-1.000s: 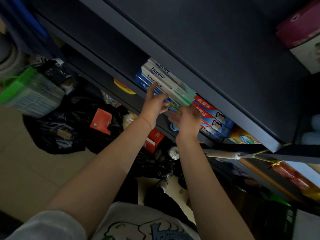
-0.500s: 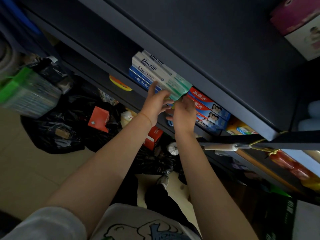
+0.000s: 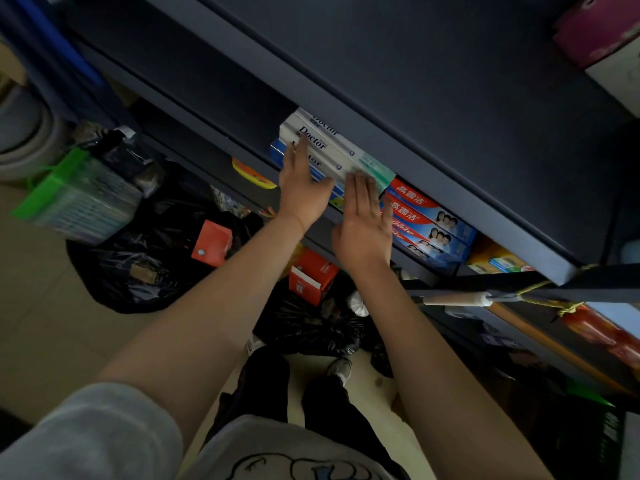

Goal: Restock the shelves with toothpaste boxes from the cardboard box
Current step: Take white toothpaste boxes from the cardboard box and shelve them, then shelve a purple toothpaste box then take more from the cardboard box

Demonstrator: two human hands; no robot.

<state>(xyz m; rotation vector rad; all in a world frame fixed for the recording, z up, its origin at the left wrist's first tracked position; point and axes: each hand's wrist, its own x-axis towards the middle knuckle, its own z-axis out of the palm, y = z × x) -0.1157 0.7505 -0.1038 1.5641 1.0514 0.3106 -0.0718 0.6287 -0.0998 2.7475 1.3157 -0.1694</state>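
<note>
Head view, looking down and forward along both forearms toward a dark shelving unit that crosses the frame from 10 o'clock to 4 o'clock.

Shelf bay under the top board: stack of white "Doctor" toothpaste boxes lying flat, long sides outward, green ends toward 4 o'clock. Just beside them at 4 o'clock, a stack of red-and-blue toothpaste boxes, also flat. Further toward 4 o'clock, orange and green packs, partly hidden by the shelf edge.

Left hand: arm extended, palm toward the shelf, fingers straight and together, tips laid against the front of the white stack near its left end; thumb spread out toward 3 o'clock. Nothing gripped.

Right hand: arm extended, back of hand to camera, fingers straight, tips touching the green end of the white stack at its lower right corner. Nothing gripped.

Floor, 9 o'clock of the arms: black plastic bag with a red carton lying on it; green-framed crate above that at 10 o'clock. Second red carton between the wrists, lower down. Cannot tell which, if any, is the supply box.

Top right, 1 o'clock: pink box on the upper shelf.
</note>
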